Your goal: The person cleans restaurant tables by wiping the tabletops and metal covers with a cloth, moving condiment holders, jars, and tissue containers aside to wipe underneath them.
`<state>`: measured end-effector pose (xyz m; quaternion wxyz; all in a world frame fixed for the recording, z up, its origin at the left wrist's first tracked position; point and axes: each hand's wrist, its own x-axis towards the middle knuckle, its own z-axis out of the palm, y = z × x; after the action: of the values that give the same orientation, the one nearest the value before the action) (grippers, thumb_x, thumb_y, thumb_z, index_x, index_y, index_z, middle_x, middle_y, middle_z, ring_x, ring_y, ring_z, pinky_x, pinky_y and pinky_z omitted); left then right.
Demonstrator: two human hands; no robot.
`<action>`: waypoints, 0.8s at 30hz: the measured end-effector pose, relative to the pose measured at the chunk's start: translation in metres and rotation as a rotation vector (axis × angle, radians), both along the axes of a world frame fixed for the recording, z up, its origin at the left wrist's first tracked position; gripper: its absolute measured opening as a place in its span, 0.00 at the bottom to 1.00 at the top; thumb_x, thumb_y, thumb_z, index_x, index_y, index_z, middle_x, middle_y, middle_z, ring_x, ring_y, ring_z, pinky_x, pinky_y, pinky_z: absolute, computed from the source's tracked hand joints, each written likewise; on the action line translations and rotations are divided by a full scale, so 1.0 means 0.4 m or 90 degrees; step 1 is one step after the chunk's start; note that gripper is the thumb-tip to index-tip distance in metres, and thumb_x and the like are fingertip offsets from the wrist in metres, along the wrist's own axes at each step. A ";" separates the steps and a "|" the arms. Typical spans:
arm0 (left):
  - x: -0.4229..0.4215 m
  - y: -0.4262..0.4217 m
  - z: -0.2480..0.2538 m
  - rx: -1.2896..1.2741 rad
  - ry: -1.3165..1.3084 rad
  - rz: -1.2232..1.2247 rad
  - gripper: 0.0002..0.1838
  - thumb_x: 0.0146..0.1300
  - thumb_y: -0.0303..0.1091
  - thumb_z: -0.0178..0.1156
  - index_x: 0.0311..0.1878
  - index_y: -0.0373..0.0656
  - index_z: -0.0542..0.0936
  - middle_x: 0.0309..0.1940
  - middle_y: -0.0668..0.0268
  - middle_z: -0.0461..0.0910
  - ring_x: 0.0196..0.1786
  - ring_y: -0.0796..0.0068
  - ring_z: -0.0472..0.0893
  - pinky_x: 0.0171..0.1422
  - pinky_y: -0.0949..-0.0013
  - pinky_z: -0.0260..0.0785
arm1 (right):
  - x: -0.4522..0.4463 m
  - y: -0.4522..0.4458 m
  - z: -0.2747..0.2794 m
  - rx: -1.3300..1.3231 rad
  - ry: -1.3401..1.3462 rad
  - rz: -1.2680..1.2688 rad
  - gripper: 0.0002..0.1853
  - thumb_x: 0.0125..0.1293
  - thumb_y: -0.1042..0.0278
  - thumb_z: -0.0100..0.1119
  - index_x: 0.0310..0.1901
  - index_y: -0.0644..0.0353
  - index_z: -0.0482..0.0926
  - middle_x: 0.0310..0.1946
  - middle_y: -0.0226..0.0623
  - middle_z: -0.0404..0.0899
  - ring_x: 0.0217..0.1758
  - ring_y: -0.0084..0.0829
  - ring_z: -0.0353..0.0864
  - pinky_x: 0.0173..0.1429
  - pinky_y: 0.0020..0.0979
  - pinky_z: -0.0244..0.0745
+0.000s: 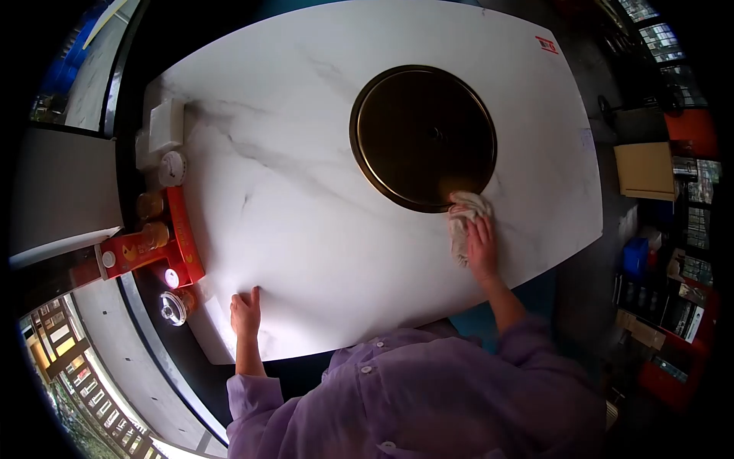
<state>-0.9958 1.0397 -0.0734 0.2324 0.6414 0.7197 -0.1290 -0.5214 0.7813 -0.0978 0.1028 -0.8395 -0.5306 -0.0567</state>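
The big white counter [321,252] has soft grey lines in it. On it, toward the far right side, lies a round, flat, shiny dark brown disc [420,130] with a thin gold ring near its edge.

The right hand [480,243] is closed on a crumpled pale grey cloth [468,218]. The far end of the cloth touches the near right edge of the disc. The rest of it hangs over the counter, just beside the disc.

The left hand [245,312] is at the near left part of the counter, well apart from the disc. Its thumb and fingers are a bit apart, and it holds nothing.

Along the left edge are a white, box-shaped thing [167,125], a round white lid [173,168], red cardboard boxes [183,237] and a small clear jar [174,307] near the left hand. A small red mark [547,44] is by the far right corner.
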 end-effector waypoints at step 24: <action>0.249 -0.128 0.030 0.160 -0.165 -0.153 0.16 0.60 0.45 0.59 0.40 0.42 0.74 0.35 0.58 0.74 0.38 0.57 0.76 0.41 0.58 0.70 | 0.319 0.307 -0.019 0.030 -0.037 -0.230 0.21 0.63 0.71 0.53 0.59 0.53 0.70 0.61 0.35 0.68 0.60 0.44 0.67 0.61 0.44 0.67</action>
<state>-0.8962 0.9886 -0.0616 0.2243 0.7579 0.6123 0.0187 -0.3937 0.9039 -0.1055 0.0953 -0.9166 -0.3721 -0.1109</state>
